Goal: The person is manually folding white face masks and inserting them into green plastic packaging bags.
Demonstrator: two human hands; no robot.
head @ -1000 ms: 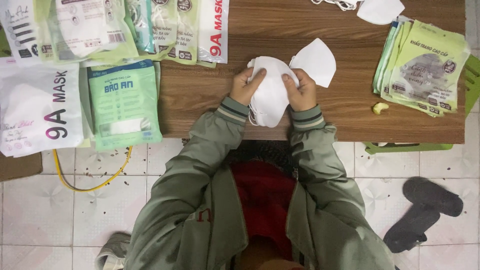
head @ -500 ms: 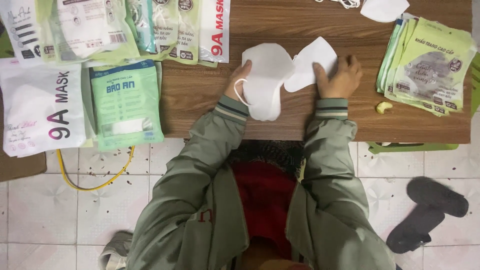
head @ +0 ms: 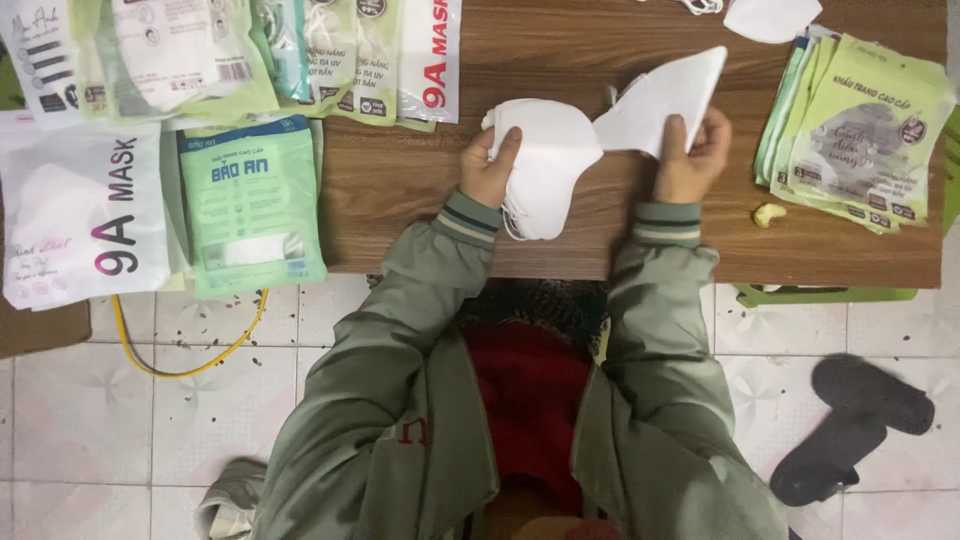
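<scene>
My left hand (head: 488, 170) grips a stack of white folded face masks (head: 545, 165) held upright on the wooden table (head: 400, 190). My right hand (head: 690, 155) pinches a single white mask (head: 665, 100), its pointed corner lifted toward the table's far side. The single mask touches the stack at its left edge. Both hands are over the table's middle, in olive jacket sleeves with striped cuffs.
Packaged mask bags (head: 250, 205) cover the table's left end and spill over its edge. A stack of green packets (head: 865, 130) lies at the right, with a small yellow scrap (head: 768, 213) beside it. More white masks (head: 770, 18) are at the far edge. A yellow cable (head: 190, 355) and dark slippers (head: 850, 425) lie on the tiled floor.
My two hands were together on the stack; my right hand has drawn one mask off to the right and lifted it, while my left keeps the stack.
</scene>
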